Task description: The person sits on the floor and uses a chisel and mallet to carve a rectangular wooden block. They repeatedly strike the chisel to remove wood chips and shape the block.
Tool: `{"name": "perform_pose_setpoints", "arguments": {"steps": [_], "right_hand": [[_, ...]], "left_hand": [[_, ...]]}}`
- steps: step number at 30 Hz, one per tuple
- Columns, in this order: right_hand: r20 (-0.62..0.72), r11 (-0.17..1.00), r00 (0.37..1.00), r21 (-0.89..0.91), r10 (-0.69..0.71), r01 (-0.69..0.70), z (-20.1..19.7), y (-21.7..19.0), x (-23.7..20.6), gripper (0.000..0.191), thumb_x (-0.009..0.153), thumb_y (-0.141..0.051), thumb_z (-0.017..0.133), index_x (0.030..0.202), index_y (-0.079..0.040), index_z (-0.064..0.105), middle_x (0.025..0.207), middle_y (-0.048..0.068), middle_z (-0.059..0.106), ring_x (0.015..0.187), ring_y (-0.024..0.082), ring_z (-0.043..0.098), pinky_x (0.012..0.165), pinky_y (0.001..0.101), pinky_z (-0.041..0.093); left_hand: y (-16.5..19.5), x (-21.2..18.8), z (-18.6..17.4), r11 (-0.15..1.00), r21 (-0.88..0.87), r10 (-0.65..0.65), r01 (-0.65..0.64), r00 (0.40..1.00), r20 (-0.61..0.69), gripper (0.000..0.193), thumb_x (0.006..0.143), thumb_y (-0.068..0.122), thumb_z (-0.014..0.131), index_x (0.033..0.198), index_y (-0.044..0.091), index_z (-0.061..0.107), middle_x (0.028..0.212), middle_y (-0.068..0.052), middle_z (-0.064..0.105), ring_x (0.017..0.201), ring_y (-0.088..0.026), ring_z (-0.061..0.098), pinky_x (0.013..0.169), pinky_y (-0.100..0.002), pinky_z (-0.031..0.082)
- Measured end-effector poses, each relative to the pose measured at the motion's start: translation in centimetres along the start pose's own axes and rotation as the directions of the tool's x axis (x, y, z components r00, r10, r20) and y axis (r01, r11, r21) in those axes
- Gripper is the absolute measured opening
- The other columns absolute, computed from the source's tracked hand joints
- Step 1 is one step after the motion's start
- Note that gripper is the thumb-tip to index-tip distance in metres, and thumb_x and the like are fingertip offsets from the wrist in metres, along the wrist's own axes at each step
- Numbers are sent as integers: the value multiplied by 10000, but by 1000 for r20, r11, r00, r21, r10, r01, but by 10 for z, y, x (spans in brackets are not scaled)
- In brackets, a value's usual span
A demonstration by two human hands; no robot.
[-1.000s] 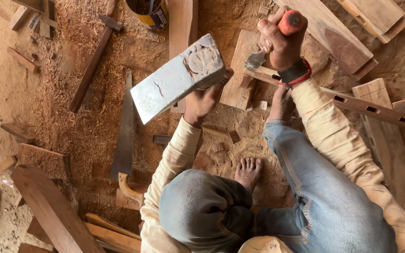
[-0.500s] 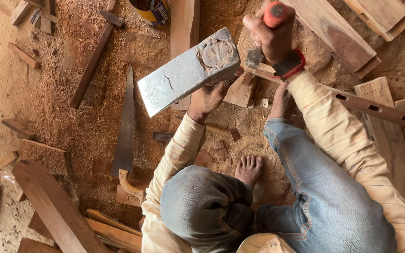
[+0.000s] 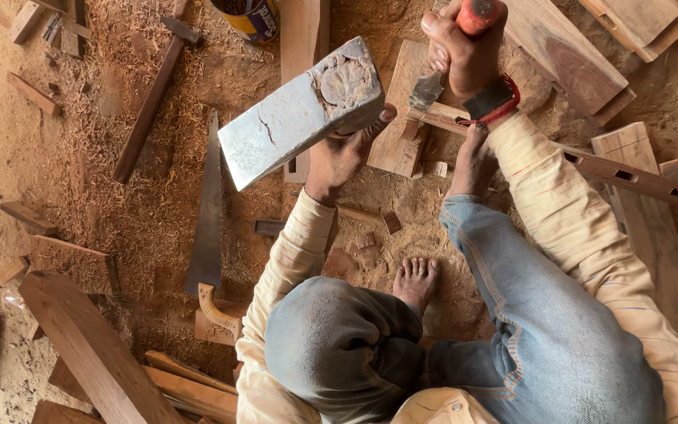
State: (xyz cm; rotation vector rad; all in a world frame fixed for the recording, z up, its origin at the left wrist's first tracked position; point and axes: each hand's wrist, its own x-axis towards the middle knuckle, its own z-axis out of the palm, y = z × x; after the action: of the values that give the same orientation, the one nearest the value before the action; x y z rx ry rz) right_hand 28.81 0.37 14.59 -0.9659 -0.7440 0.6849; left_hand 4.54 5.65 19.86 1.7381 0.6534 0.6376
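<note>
While left hand (image 3: 339, 157) grips raised wooden block (image 3: 300, 110) as mallet, right hand (image 3: 464, 59) fists red-handled chisel (image 3: 433, 86), blade on plank (image 3: 398, 129) below. Chiselling step; next move likely calls for square strike on handle.

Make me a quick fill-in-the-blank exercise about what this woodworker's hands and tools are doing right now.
1. The left hand lifts a heavy grey ____ used as a mallet.
2. The right hand grips a chisel with a ____ handle.
3. On the sawdust left of the person lies a ____ with a wooden handle.
4. The person's feet are ____.

Missing words: block; red; saw; bare
</note>
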Motion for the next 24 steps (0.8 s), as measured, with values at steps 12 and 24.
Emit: {"name": "perform_pose_setpoints", "arguments": {"steps": [12,24], "right_hand": [[63,990,994,-111,-85,91,-1,17,9,283,1059,-100,721,826,-64,565,618,19,522,500,124,551,440,295,472],[58,983,995,-160,-84,93,4,21,-5,259,1059,-123,751,882,-47,578,692,40,565,519,117,568,468,263,454]], "left_hand": [[-38,-1,0,996,-90,17,-7,995,102,291,1060,189,638,1314,56,687,1251,-116,758,1128,-214,758,986,-366,624],[-40,-3,1,998,-51,-34,36,999,35,366,976,294,769,1195,4,729,1150,-142,789,1020,-256,769,897,-363,639]]}}
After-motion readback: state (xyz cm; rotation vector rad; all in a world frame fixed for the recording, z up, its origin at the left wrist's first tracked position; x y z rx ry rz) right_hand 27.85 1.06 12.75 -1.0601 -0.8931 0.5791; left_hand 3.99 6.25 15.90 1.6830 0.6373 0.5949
